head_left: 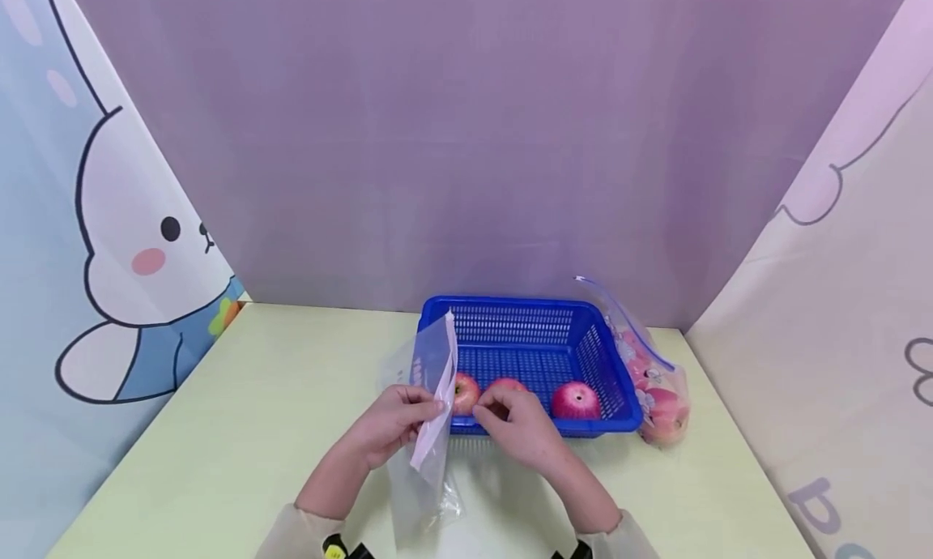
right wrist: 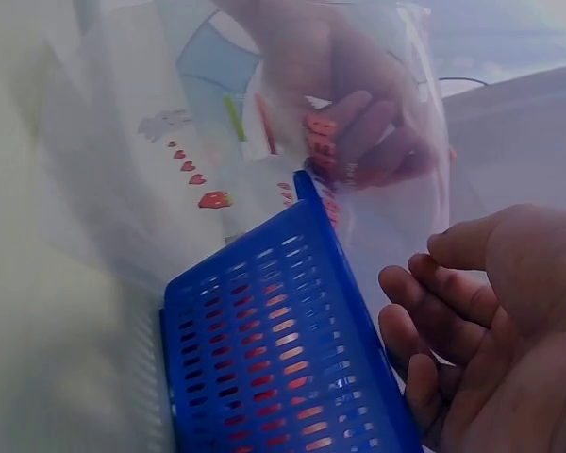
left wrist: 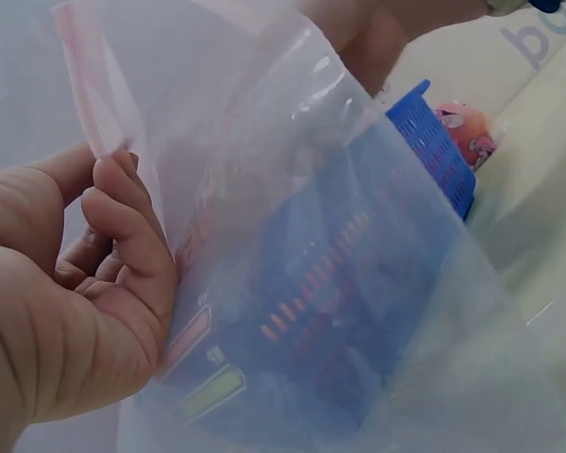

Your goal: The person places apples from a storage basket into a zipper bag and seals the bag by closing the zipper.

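Observation:
A clear printed zip bag hangs in front of the left end of a blue plastic basket. My left hand pinches the bag by its pinkish zip edge, and the left wrist view shows thumb and fingertips meeting there. Over the basket's near rim is my right hand, its fingers loosely bent; in the right wrist view nothing is between its fingers. Inside the basket lie a red apple beside the bag, another apple partly behind the right hand, and a darker red apple at the right.
A second zip bag with a blue zip strip, holding red fruit, leans at the basket's right side. Beneath everything is a pale yellow-green table. A purple backdrop stands behind, with printed cloth panels at both sides.

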`<state>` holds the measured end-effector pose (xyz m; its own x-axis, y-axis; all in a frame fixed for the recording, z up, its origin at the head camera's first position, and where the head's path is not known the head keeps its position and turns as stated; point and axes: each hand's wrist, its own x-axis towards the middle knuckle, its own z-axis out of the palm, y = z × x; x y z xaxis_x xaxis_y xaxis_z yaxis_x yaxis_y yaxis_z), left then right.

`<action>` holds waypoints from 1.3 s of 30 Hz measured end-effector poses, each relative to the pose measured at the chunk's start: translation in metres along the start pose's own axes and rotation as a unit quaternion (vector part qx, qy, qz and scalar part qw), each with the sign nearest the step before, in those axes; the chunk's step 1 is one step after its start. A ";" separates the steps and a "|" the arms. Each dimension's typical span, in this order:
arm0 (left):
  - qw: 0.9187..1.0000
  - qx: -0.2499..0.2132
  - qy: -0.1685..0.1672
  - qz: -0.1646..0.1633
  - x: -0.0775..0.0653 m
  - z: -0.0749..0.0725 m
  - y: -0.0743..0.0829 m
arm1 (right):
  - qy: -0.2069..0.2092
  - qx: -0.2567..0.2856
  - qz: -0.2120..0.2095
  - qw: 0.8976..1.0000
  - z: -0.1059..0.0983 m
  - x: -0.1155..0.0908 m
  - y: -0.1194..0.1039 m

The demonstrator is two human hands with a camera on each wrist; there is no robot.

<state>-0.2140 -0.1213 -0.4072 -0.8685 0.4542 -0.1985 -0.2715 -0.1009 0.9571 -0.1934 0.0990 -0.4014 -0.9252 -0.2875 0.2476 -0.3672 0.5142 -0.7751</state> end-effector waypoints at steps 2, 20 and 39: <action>1.000 0.004 -0.005 0.005 -0.001 0.001 -0.001 | -0.002 0.007 0.024 1.000 -0.001 0.004 -0.003; 0.996 0.082 0.007 0.020 -0.004 0.000 0.003 | -0.086 -0.006 0.127 0.988 -0.020 0.065 -0.026; 0.993 0.113 0.010 0.025 -0.007 -0.004 0.010 | -0.154 -0.023 0.153 0.976 -0.017 0.095 -0.023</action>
<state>-0.2119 -0.1287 -0.3973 -0.8876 0.4353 -0.1507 -0.1293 0.0785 0.9885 -0.2746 0.0731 -0.3500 -0.9224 -0.3400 -0.1834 -0.0885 0.6480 -0.7565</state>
